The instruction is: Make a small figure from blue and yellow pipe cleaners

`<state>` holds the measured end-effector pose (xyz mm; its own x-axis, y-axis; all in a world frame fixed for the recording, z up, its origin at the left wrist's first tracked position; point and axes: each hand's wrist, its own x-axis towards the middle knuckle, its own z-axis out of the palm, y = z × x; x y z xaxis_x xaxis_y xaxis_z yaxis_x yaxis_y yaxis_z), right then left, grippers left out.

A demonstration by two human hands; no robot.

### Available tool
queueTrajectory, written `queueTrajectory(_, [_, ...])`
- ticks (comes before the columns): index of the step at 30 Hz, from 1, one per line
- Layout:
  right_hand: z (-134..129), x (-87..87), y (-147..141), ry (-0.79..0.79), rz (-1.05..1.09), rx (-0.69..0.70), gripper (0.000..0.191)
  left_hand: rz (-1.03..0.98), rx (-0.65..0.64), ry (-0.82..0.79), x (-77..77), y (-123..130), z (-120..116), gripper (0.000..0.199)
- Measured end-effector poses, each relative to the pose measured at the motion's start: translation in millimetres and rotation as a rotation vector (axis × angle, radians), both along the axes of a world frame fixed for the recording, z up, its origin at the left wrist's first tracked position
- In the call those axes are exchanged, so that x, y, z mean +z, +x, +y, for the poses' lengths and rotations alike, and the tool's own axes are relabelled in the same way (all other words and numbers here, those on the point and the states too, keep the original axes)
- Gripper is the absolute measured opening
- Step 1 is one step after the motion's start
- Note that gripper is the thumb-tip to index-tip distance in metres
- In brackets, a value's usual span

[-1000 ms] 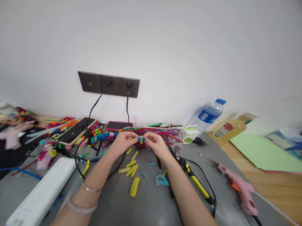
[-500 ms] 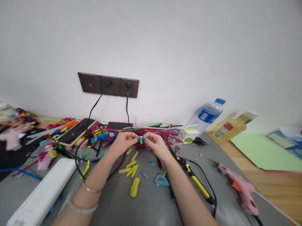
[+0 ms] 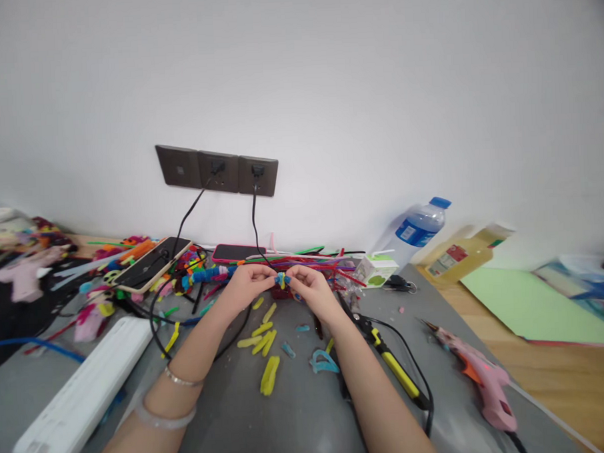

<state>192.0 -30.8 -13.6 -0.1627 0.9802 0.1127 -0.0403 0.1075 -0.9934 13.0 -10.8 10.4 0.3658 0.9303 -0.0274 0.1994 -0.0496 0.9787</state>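
Virtually nothing has shifted since half a second earlier. Nearest, yellow strips point(image 3: 269, 376) lie on the grey tabletop point(image 3: 251, 432); beyond, the left hand point(image 3: 244, 287) and right hand point(image 3: 312, 291), fingers pinched closed, hold a small blue-and-yellow piece point(image 3: 282, 279) between them; farther back lies a pink-edged phone point(image 3: 238, 252).

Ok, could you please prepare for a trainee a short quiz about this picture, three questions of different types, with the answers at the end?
1. True or false: the left hand and the right hand both pinch the small blue-and-yellow piece.

2. The glue gun is mainly:
A) green
B) pink
C) black

3. How many black plugs sit in the dark wall panels?

Key: 1. True. 2. B. 3. Two.
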Motion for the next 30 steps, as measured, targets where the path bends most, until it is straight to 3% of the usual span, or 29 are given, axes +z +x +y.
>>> queueTrajectory(30, [-0.4,1.6,-0.5,0.001,0.005,-0.005,0.029,0.004,-0.005,-0.004,-0.5,0.1,-0.1,0.043])
